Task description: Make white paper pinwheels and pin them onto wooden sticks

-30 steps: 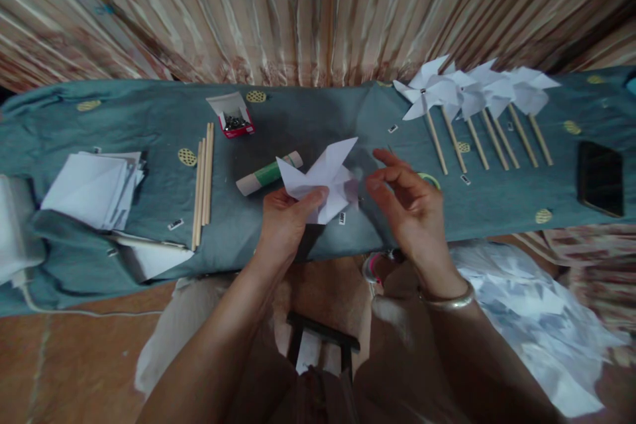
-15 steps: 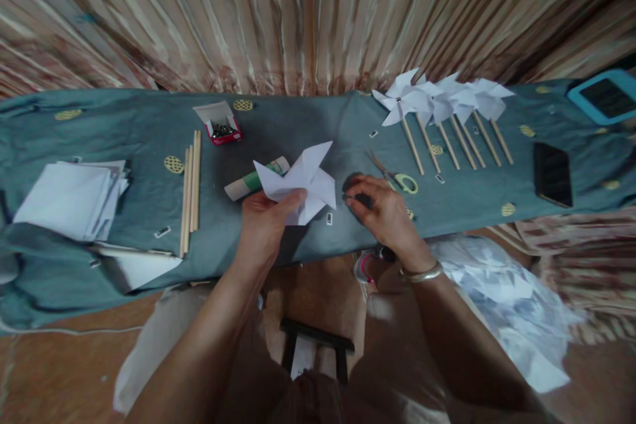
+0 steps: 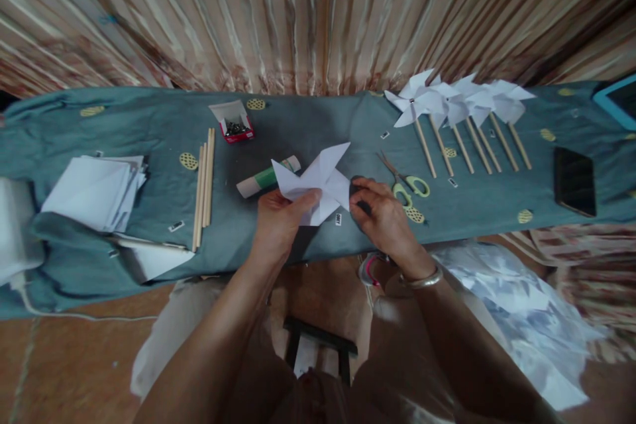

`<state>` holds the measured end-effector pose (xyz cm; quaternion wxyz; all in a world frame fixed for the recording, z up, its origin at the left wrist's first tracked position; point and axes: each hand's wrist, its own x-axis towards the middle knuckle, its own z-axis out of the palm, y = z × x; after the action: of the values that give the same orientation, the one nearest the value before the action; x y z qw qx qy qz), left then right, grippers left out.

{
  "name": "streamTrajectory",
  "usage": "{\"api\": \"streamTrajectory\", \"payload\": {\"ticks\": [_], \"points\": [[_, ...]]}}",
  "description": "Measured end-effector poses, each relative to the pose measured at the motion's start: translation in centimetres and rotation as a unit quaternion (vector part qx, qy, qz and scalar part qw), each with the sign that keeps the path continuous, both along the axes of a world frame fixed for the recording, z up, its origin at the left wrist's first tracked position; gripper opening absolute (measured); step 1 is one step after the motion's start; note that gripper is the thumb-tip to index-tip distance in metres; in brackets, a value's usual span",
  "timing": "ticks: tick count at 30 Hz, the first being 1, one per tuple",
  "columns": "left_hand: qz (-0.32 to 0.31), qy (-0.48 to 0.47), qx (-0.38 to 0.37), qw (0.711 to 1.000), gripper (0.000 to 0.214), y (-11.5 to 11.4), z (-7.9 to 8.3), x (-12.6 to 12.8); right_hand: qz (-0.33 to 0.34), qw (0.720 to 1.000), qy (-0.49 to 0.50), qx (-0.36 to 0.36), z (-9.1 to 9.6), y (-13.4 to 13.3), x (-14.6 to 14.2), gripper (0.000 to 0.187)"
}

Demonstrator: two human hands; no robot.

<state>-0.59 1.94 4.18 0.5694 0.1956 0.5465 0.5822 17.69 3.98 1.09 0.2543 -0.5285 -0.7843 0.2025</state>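
Note:
A white paper pinwheel with folded blades and no stick is in front of me above the table. My left hand grips it from the lower left, thumb pressed on its middle and fingers behind the paper. At its right edge, the bent fingers of my right hand close on a blade; the fingertips are partly hidden. Just behind the pinwheel lies a glue stick with a green band. Scissors with light green handles rest to the right of my right hand.
Finished pinwheels on sticks lie at the back right, near a phone. Leftward are wooden sticks, a red box of small metal pieces and stacked white paper. A plastic bag hangs below the table's front edge.
My right hand has closed the small gap to the pinwheel and now meets its right edge. My left hand keeps its hold. The whole view has shifted slightly left.

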Motion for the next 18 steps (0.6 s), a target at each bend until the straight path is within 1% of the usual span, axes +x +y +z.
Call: {"api": "streamTrajectory", "payload": {"ticks": [3,11,15,18], "points": [[0.0,0.01,0.001,1.0,0.016,0.0,0.0,0.0,0.006,1.0,-0.012,0.008,0.0,-0.1,0.1,0.016],[0.002,-0.003,0.01,1.0,0.016,0.0,0.0,0.1,0.027,0.996,-0.081,0.017,0.5,-0.6,0.9,0.027],[-0.001,0.004,0.016,1.0,0.016,-0.1,0.1,0.1,0.025,0.996,-0.087,0.029,0.5,-0.9,1.1,0.028],[-0.002,0.007,0.018,1.0,0.017,-0.1,0.1,0.2,0.016,0.993,-0.114,0.036,0.5,-0.9,1.0,0.026]]}}
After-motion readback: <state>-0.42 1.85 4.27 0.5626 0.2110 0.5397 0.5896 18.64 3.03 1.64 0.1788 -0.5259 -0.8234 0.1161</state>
